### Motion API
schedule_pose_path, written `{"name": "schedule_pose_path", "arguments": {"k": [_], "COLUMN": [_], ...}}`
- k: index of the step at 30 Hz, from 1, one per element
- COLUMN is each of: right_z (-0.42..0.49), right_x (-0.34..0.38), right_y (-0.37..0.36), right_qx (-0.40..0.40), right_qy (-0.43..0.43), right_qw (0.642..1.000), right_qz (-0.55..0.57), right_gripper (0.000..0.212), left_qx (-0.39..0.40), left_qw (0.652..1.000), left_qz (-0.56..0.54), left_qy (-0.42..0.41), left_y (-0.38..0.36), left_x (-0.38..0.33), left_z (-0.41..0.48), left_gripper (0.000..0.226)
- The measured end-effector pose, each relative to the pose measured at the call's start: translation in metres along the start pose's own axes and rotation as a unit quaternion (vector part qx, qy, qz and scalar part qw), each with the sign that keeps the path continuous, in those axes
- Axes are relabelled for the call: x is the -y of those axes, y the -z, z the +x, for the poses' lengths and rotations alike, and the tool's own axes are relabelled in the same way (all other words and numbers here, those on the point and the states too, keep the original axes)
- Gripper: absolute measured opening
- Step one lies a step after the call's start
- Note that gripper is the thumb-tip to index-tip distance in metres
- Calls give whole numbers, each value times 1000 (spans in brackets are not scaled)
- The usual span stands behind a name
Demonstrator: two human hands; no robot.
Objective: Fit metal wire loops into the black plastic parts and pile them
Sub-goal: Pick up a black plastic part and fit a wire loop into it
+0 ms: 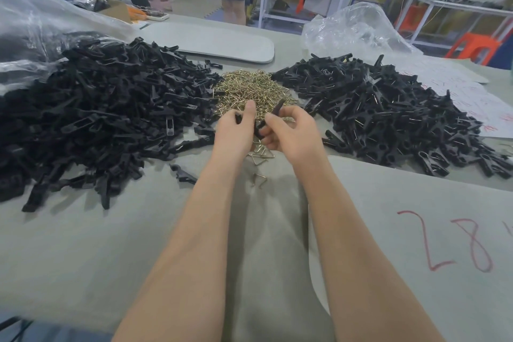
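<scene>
Our right hand pinches a black plastic part above the wire loop heap; our left hand grips a dark piece, seemingly another part. The fitted pile grows on the right, but the larger unfitted pile remains.

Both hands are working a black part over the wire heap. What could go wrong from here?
1. The tangled heap of brass-coloured wire loops may shed extras when one is pulled; stray wire loops lie on the grey table.
2. The left hand and right hand cover the black plastic part, so a half-seated loop could reach the right-hand pile of fitted black parts unnoticed.
</scene>
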State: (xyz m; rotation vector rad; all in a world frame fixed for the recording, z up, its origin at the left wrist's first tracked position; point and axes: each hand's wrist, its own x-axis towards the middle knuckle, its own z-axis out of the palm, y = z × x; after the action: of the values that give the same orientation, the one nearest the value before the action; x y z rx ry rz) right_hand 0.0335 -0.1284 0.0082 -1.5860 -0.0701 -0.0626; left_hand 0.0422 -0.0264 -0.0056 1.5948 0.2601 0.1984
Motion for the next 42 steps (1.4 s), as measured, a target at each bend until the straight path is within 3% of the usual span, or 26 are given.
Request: {"name": "schedule_pose_path", "arguments": {"k": [3, 7, 9, 14, 18, 21, 24, 27, 33, 42], "right_z": [1, 5, 7, 9, 10, 10, 10, 7, 6, 4], "right_x": [-3, -5, -4, -6, -8, -8, -5, -1, -2, 1], "right_y": [1, 10, 13, 13, 13, 18, 24, 24, 23, 25], "right_qx": [-15, -53, -55, -35, -37, -74, -110, -91, -62, -46], "right_qy": [9, -5, -27, -48, -46, -20, -11, -1, 20, 101], "right_qw": [1000, 998, 997, 998, 998, 996, 993, 987, 997, 989], "right_qz": [-19, 27, 54, 24, -5, -48, 31, 135, -51, -97], "right_gripper": [19, 13, 10, 17, 6, 11, 5, 9, 7, 16], "left_qx": [47, 125, 139, 85, 76, 37, 19, 78, 128, 143], "left_qw": [994, 984, 983, 987, 976, 964, 973, 984, 986, 983], "left_qz": [-87, -127, -122, 72, 148, 209, 181, 108, 25, 16], "left_qy": [46, 13, -11, -114, -144, -162, -141, -115, -105, -116], "left_y": [-2, -3, -1, 1, -1, 0, 3, 0, 0, 0], "left_x": [-2, -3, -4, -4, -4, -2, -1, -3, -2, 0], "left_z": [-2, -5, -7, -9, -10, -7, -3, -6, -8, -6], "left_gripper": [35, 15, 16, 18, 15, 8, 15, 13, 19, 20]}}
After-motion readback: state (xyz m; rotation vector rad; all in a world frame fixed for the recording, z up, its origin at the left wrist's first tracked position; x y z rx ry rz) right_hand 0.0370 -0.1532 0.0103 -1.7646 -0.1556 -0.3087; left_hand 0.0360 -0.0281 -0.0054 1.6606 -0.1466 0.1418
